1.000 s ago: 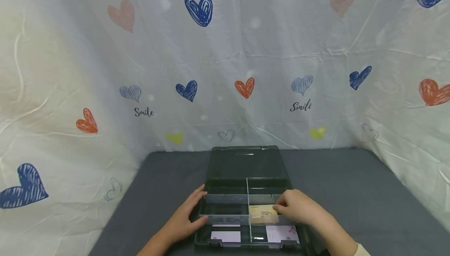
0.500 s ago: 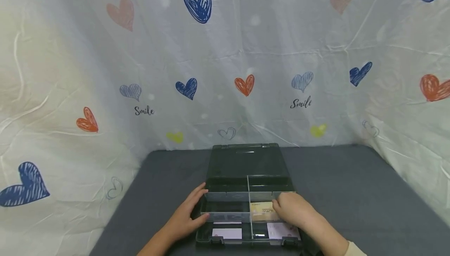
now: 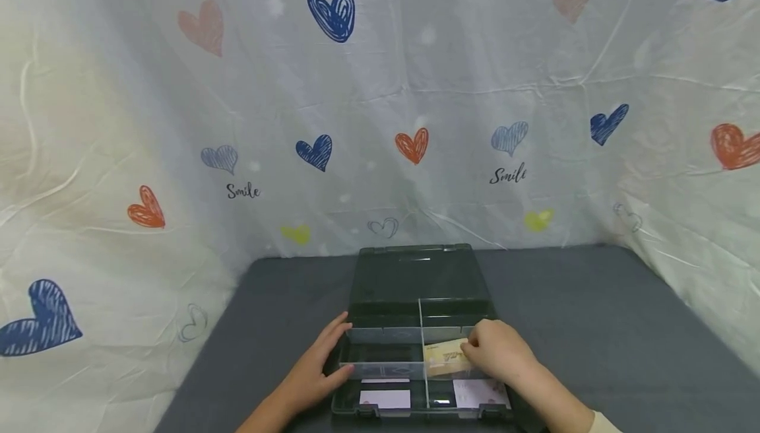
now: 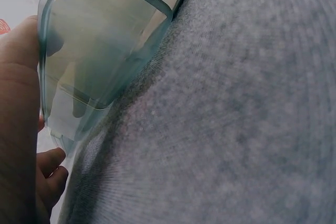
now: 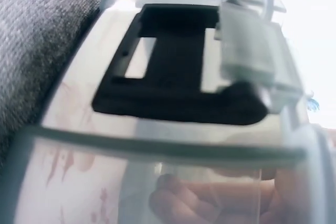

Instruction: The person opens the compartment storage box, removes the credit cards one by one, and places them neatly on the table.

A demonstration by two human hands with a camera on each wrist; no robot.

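A dark green translucent divided box lies with its lid folded back. Its middle right compartment holds a yellow printed card, slightly tilted. My right hand reaches into that compartment and pinches the card's right end between thumb and fingers; the fingertips are partly hidden. In the right wrist view the fingers show blurred through the box wall. Along the box's left side rests my left hand, fingers extended and thumb at the rim. The left wrist view shows that hand against the box's end wall.
White cards lie in the near left compartment, and a pinkish white card in the near right one. A black latch is on the box's front. Grey cloth covers the table; a heart-printed curtain hangs behind.
The yellow card has turned, its right end now higher than before. My right hand's knuckles have shifted slightly with it. My left hand stays at the box's left side.
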